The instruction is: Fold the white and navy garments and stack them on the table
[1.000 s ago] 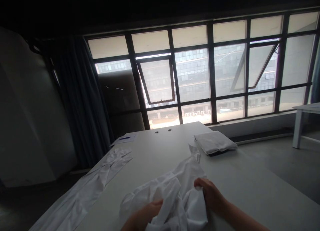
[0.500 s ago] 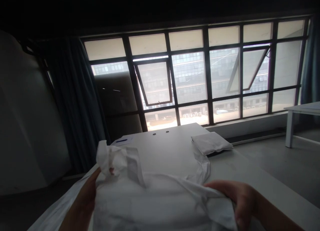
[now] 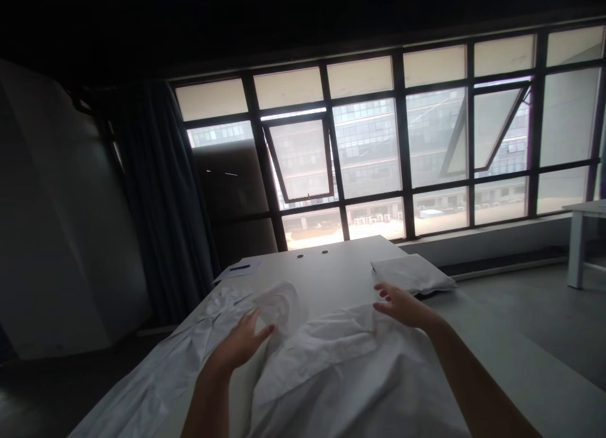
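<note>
White garment [image 3: 341, 387] lies in a loose, rumpled mound directly beneath and between the hands, with a puffed fold [image 3: 279, 305] rising just past the left hand [image 3: 241, 343]. Both hands are open, fingers spread, pinching nothing. The left hand's fingers reach toward that fold, the right hand [image 3: 404, 307] sits over the garment's upper edge, and whether either one touches the cloth cannot be told. Left of the left hand, a second white cloth [image 3: 165, 362] stretches creased along the table's edge. Ahead of the right hand sits a folded white cloth [image 3: 411, 272], a dark item [image 3: 421, 293] showing beneath its near edge. Farther out, past the left hand, a sheet of paper [image 3: 237, 271] carries a blue pen [image 3: 239, 268]. All of it rests on a pale table [image 3: 341, 261] with two round holes [image 3: 300, 255] near its far end — beyond that, a wide framed window [image 3: 379, 141], and a dark curtain [image 3: 161, 198] off to the left.
</note>
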`<state>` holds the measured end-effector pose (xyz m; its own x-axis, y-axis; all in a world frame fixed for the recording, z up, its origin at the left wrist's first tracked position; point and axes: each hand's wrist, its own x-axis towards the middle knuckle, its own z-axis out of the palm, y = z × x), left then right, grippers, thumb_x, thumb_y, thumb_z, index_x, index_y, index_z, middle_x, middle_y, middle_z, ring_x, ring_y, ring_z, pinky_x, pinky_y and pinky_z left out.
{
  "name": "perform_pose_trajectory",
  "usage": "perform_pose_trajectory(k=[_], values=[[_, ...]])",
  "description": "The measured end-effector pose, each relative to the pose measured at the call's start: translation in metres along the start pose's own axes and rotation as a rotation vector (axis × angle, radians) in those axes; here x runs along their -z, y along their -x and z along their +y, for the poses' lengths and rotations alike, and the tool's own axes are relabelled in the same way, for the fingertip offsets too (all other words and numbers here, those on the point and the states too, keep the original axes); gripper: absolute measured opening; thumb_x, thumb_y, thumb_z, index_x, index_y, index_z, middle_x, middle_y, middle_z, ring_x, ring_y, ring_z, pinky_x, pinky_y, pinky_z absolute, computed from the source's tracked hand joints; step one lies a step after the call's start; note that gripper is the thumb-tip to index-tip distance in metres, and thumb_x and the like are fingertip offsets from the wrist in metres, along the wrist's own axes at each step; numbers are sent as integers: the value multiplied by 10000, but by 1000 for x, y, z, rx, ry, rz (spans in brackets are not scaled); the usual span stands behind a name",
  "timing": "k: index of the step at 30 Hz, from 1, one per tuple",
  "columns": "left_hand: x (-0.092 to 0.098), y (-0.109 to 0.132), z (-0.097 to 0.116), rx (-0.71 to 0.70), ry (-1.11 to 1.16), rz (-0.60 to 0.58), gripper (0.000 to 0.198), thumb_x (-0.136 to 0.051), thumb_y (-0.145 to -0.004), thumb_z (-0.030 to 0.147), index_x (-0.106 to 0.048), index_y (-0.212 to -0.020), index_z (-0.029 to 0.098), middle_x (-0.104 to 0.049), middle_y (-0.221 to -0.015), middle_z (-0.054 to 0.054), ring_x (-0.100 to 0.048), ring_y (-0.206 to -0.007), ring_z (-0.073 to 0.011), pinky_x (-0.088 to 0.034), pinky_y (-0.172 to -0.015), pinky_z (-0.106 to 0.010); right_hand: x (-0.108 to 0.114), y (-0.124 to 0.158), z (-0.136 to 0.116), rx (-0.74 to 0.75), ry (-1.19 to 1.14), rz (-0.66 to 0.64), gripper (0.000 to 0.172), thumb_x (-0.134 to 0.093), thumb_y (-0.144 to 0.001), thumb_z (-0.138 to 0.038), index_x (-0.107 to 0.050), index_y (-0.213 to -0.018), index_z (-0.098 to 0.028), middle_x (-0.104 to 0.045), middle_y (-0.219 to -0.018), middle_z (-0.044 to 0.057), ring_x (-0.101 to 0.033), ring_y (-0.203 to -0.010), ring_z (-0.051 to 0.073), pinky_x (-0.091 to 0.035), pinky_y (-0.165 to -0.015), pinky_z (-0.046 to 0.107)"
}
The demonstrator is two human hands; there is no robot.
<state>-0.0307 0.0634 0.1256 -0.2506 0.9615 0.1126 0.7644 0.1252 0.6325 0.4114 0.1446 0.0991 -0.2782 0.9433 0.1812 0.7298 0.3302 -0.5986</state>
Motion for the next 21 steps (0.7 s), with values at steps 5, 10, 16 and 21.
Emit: perform_pose_trajectory(k=[5, 10, 16, 21], values=[[-26, 36, 49, -151, -275, -383, 999, -723, -736, 656, -396, -1543, 167, -426, -1579, -149, -401, -1443, -359, -307, -1188, -429, -23, 9, -12, 50, 53, -159, 498, -736, -748, -377, -660, -1196, -173, -716, -1163, 146, -673, -1031, 283, -491, -897, 356], [-84, 85, 94, -460, -332, -676, 819, -857, -581, 472, -608, -1352, 349, -637, -1377, -41, -581, -1241, -360, -437, -1074, -455, -26, 27, -53, 153, 24, -345, 406, -779, -705, -463, -724, -1023, -216, -750, -980, 49, -675, -814, 208, -473, -678, 279], [-155, 101, 90, -471, -500, -697, 401, -697, -777, 400, -713, -1162, 288, -670, -1223, -151, -630, -1082, -432, -472, -910, -616, -15, 50, -71, 234, 65, -472, 395, -779, -691, -516, -779, -946, -215, -759, -887, 30, -646, -717, 176, -423, -593, 257], [-178, 73, 72, -422, -480, -691, 837, -850, -584, 571, -600, -1323, 266, -509, -1409, -163, -460, -1262, -497, -413, -988, -672, -26, 49, -60, 243, 149, -459, 419, -778, -672, -539, -794, -939, -216, -751, -846, 31, -633, -694, 181, -421, -589, 262]])
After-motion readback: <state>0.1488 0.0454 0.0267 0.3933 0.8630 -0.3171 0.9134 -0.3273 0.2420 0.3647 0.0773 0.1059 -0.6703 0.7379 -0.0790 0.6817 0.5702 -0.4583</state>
